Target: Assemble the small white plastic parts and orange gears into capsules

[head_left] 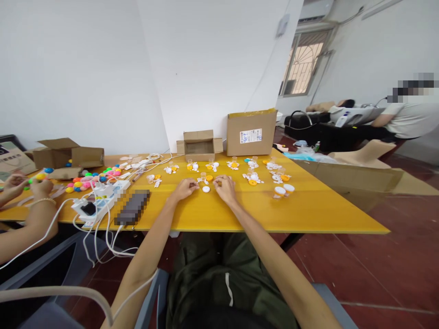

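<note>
My left hand rests on the yellow table with its fingers curled, close to a small white disc. My right hand lies a little to the right, fingers also curled in. What either hand holds is too small to make out. Small white, yellow and clear toy parts lie scattered beyond both hands. A white and orange cap pair sits to the right.
Cardboard boxes stand at the table's back edge. A power strip with cables and a dark flat item lie left. Another person's hands handle coloured balls at far left. A person sits at back right.
</note>
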`<state>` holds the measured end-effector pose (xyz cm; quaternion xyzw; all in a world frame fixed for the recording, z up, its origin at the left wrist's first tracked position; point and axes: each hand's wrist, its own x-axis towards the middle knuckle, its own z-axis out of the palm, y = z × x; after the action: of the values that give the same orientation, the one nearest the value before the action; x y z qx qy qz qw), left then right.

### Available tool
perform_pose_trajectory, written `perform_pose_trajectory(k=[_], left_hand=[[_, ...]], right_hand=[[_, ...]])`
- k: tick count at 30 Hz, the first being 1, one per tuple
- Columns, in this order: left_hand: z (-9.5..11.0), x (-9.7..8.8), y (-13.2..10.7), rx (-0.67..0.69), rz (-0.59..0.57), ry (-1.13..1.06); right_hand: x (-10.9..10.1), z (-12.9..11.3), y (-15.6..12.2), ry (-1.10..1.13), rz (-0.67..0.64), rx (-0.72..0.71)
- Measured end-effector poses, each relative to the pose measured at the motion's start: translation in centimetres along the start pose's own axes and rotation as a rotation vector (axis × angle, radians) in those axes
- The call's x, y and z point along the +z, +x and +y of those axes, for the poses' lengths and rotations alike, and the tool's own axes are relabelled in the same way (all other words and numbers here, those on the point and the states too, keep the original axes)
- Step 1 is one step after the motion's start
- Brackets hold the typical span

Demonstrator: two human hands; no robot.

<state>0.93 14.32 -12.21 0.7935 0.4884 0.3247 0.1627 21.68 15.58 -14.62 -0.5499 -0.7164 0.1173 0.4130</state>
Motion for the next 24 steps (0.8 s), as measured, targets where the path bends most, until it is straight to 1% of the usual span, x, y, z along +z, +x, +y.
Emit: perform_pose_trajectory(k=[6, 16, 24], left_hand=[[0.6, 0.4, 0.2, 0.026, 0.059, -0.038], [1.3, 1.6, 0.4, 0.085, 0.027, -0.051], [1.1, 1.8, 0.5, 0.093, 0.003, -0.041]], right_hand=[[0.4, 0.4, 0.0, 0.007, 0.001, -0.074], [-0.5, -0.9, -0.5, -0.071, -0.1, -0.117], [-0.4, -1.2, -0.7, -0.105, -0.132, -0.175]])
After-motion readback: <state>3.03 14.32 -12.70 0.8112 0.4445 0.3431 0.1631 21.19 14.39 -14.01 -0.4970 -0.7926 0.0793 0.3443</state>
